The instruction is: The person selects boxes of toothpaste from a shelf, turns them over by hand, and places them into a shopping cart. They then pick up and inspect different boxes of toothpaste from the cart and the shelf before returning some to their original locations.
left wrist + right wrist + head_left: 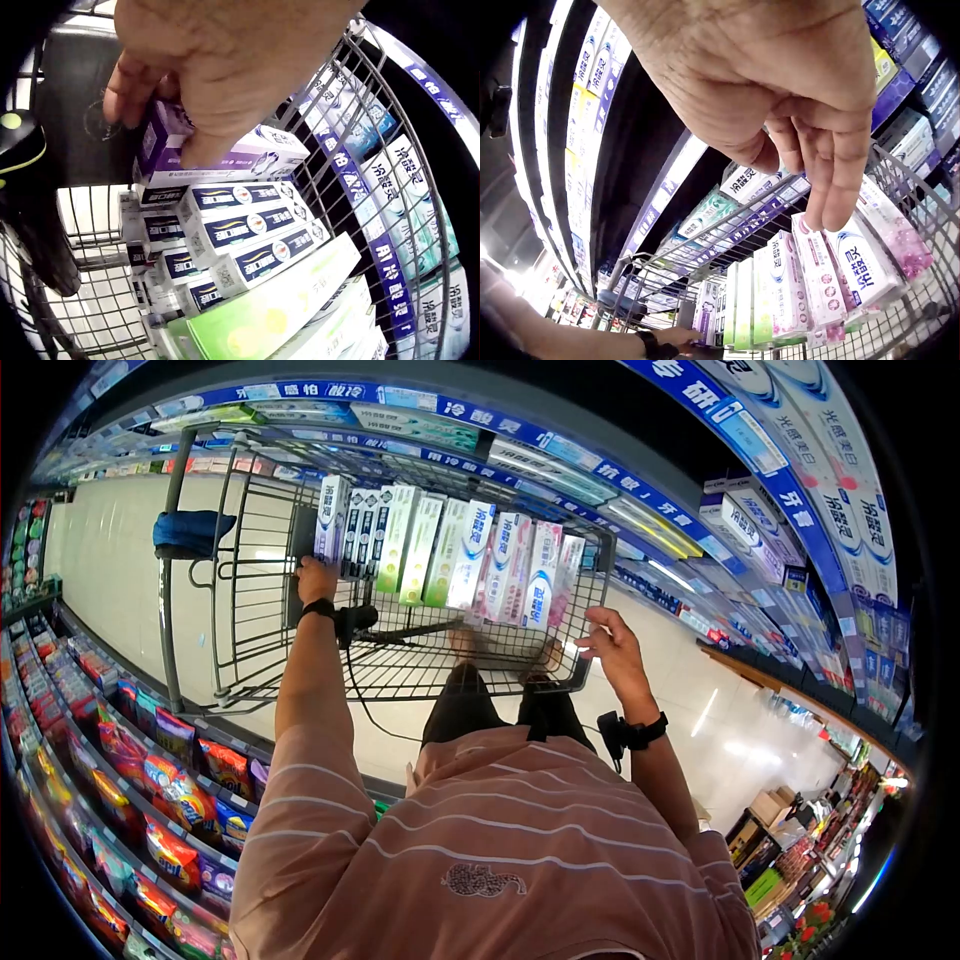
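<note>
My left hand (pixel 318 582) holds a purple-and-white toothpaste box (pixel 244 163) at the left end of a row in a wire shopping cart (pixel 607 565). Its thumb lies on the box's printed side, the other fingers behind its end. Beside that box stand dark blue-and-white boxes (pixel 257 223), then green-and-white boxes (pixel 398 540) and pink-and-white boxes (pixel 507 565). At the cart's other end my right hand (pixel 617 658) hangs by the rim with loosely bent fingers, nothing in them. In the right wrist view its fingertips overlap the pink boxes.
Toothpaste shelves with blue label strips (pixel 600 465) run along the cart's far side. A blue cloth-like bundle (pixel 190 535) hangs on the cart handle. Shelves of colourful bags (pixel 175 790) stand at the left, close to my left arm. Pale floor (pixel 120 570) shows behind the handle.
</note>
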`<move>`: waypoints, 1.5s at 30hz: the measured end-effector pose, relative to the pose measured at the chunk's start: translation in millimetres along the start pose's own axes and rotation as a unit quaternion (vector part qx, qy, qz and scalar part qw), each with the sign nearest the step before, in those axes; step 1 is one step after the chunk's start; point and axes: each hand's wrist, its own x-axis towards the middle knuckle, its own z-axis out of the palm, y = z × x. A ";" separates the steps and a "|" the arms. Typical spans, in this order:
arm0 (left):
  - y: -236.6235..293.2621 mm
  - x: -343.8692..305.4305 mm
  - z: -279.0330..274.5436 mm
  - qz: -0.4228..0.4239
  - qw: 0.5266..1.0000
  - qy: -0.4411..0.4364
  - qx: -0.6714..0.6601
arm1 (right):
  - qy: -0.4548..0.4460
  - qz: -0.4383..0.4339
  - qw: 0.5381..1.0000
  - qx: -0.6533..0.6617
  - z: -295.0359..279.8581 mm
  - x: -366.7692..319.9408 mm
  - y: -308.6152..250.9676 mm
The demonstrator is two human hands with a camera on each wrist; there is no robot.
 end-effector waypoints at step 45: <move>337.1 -430.4 -138.3 0.409 0.662 -0.379 -0.500 | -0.074 -0.201 0.899 0.381 -242.1 -85.0 -31.0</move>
